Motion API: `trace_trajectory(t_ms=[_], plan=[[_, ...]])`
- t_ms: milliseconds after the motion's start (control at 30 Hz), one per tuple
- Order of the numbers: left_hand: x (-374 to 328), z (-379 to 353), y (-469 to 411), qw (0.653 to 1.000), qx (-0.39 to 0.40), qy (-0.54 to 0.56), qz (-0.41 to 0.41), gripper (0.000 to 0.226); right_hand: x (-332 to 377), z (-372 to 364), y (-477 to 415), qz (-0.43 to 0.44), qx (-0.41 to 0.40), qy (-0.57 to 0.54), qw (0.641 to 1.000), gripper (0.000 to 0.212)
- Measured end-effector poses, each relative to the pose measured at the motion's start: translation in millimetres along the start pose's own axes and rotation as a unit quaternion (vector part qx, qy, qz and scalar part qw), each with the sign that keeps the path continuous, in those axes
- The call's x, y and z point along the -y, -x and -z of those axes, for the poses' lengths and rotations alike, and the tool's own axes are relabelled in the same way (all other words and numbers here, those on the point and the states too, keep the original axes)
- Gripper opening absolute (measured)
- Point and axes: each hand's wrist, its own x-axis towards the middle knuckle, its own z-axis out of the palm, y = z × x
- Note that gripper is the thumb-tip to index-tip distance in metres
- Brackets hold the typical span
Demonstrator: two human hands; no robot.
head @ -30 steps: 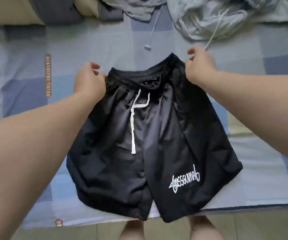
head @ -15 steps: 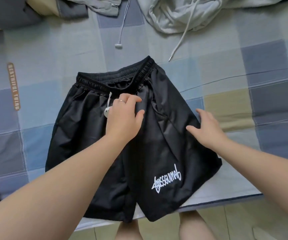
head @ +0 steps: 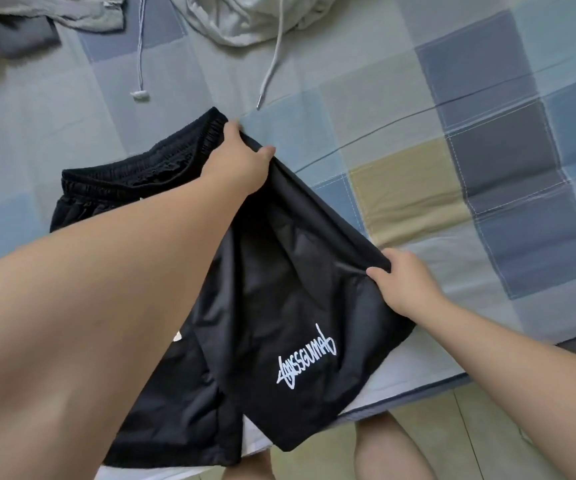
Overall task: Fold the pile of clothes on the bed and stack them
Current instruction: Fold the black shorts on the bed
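Note:
Black shorts (head: 290, 299) with white script lettering on one leg lie at the near edge of the bed (head: 418, 188). My left hand (head: 238, 161) grips the right end of the elastic waistband. My right hand (head: 404, 282) pinches the outer side seam of the right leg, lifting that edge off the bed. My left forearm crosses over the left leg and hides much of it.
A light grey hooded garment (head: 245, 22) with two drawstrings lies crumpled at the far side of the checked bedsheet. Another grey garment (head: 54, 12) lies far left beside a dark pillow (head: 13, 39). My legs and the floor show beneath the bed edge.
My left hand has moved from the middle of the shorts to the waistband's right end. My right hand has closed on the side seam, and the right side of the shorts is lifted.

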Motion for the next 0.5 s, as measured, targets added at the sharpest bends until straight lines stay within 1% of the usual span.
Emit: trace_trajectory(t_ms=[33, 100, 167, 233, 367, 500], plan=[[-1.4, -2.1, -1.9, 1.0, -0.006, 0.011, 0.011, 0.059, -6.8, 1.9, 1.1, -0.006, 0.002, -0.021, 1.0, 0.013], [-2.1, -5.3, -4.4, 0.999, -0.023, 0.031, 0.029, 0.047, -18.3, 4.7, 4.4, -0.012, 0.031, -0.049, 0.998, 0.018], [0.3, -7.6, -4.7, 0.997, -0.051, 0.046, 0.042, 0.038, -26.7, 4.6, 9.6, -0.014, 0.084, -0.034, 0.996, 0.028], [4.1, -9.0, -2.3, 0.992, -0.084, 0.076, 0.048, 0.033, -31.5, 3.5, 15.5, -0.006, 0.106, 0.002, 0.994, 0.033], [13.3, -2.3, 8.1, 0.984, -0.123, 0.122, 0.041, 0.036, -25.4, 4.7, 43.1, 0.043, 0.061, 0.032, 0.997, 0.03], [28.9, 22.4, 24.7, 0.98, -0.132, 0.148, 0.03, 0.027, 1.2, 2.6, 93.7, 0.096, 0.059, 0.066, 0.991, 0.023]])
